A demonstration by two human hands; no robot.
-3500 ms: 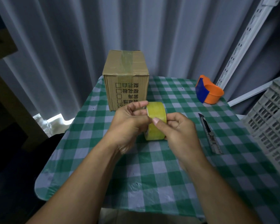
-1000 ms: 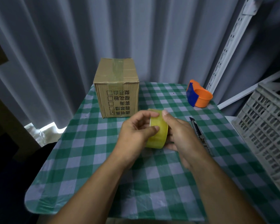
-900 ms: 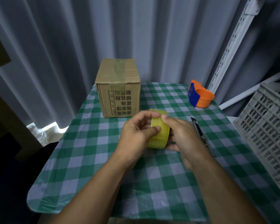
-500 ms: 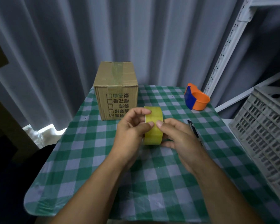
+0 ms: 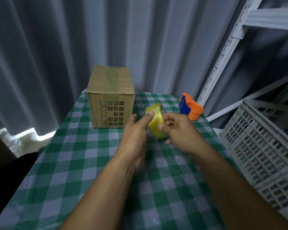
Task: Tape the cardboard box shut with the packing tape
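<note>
A brown cardboard box with printed characters stands at the far left of the table, its top flaps down and a strip of clear tape along the top seam. In front of it and to the right, a yellowish roll of packing tape is held upright above the cloth. My left hand grips the roll from the left with the thumb on its rim. My right hand pinches the roll's right side with thumb and fingers.
The table wears a green and white checked cloth. An orange and blue tape dispenser sits at the far right. A grey plastic crate stands to the right, a white slotted rack upright behind it, and a grey curtain at the back.
The roll, held in both hands, has shifted right and tilted. My right hand moved from the roll's front face to its right side. The utility knife on the cloth is now hidden behind my right hand.
</note>
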